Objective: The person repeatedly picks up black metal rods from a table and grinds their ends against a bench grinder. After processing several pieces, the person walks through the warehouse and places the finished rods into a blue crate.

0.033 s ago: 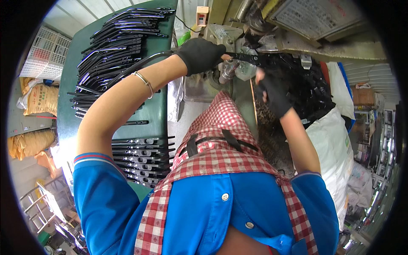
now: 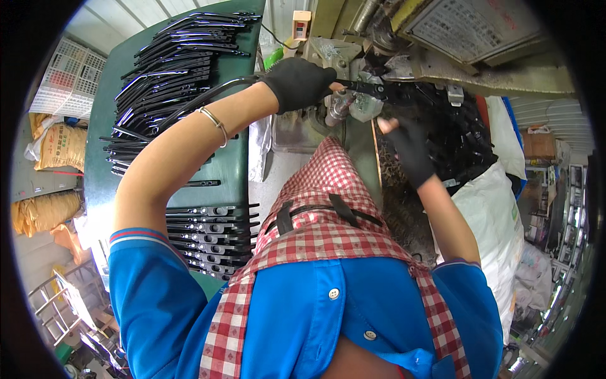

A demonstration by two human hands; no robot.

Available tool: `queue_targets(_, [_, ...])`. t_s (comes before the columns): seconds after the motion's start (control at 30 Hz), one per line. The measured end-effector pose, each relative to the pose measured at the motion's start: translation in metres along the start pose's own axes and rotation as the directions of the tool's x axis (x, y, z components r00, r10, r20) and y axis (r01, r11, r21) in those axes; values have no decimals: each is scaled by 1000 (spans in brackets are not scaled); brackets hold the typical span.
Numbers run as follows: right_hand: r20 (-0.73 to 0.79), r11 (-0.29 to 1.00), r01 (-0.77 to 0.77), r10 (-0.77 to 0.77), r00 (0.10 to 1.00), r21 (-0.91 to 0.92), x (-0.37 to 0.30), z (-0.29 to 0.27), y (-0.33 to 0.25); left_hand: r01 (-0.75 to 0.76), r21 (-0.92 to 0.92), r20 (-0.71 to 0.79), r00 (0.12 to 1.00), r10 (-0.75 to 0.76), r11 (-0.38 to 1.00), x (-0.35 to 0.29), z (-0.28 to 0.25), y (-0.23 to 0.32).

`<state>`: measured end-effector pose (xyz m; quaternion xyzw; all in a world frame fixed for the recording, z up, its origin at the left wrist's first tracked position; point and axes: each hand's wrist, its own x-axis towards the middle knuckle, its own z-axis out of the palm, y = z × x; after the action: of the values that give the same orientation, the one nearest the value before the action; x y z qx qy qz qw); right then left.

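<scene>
In the head view, the right hand (image 2: 410, 148) has shifted slightly toward the person's body, its bare thumb now a little lower, while the left hand (image 2: 300, 85) has stayed where it was; this suggests that the left hand alone steadies the work. That left hand, in a black glove with bare fingertips, is closed around a long black part (image 2: 363, 87), whose wider end sticks out to the right of the grip, against the metal machine (image 2: 341, 60); a dark curved rod also shows left of the grip, apparently the same piece. The right hand hangs below and right of that wider end, seemingly apart from it; its fingers are lost against a heap of black pieces (image 2: 470, 129), so I cannot tell whether it holds anything. Left of the grip, a green tabletop (image 2: 233, 170) carries many glossy black rods (image 2: 170, 79) in a slanting row, and, nearer the body, a stack of slotted black arms (image 2: 218, 239). Above the grip is a small switch box (image 2: 302, 24); well to its right stands a white sack (image 2: 489, 215). Far left are pale crates (image 2: 69, 79) and yellowish sacks (image 2: 63, 145) along the room's side.
</scene>
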<state>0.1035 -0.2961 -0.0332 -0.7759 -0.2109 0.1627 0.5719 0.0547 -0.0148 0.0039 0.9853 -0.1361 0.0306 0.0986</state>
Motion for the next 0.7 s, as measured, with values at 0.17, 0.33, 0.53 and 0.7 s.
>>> queue_targets(0.17, [170, 511, 349, -363, 916, -786, 21, -27, -72, -9, -10, 71, 997, 10, 1000, -1, -12, 2])
queue_targets(0.33, [435, 460, 416, -71, 898, -784, 66, -25, -65, -3, -170, 92, 996, 18, 986, 3, 0, -4])
queue_targets(0.53, [420, 402, 318, 196, 886, -859, 77, -22, -69, -1, -53, 122, 992, 8, 999, 10, -13, -5])
queue_targets(0.7, [445, 392, 354, 168, 880, -849, 83, -29, -59, -38, 3, 22, 999, 38, 999, 5, 1, -6])
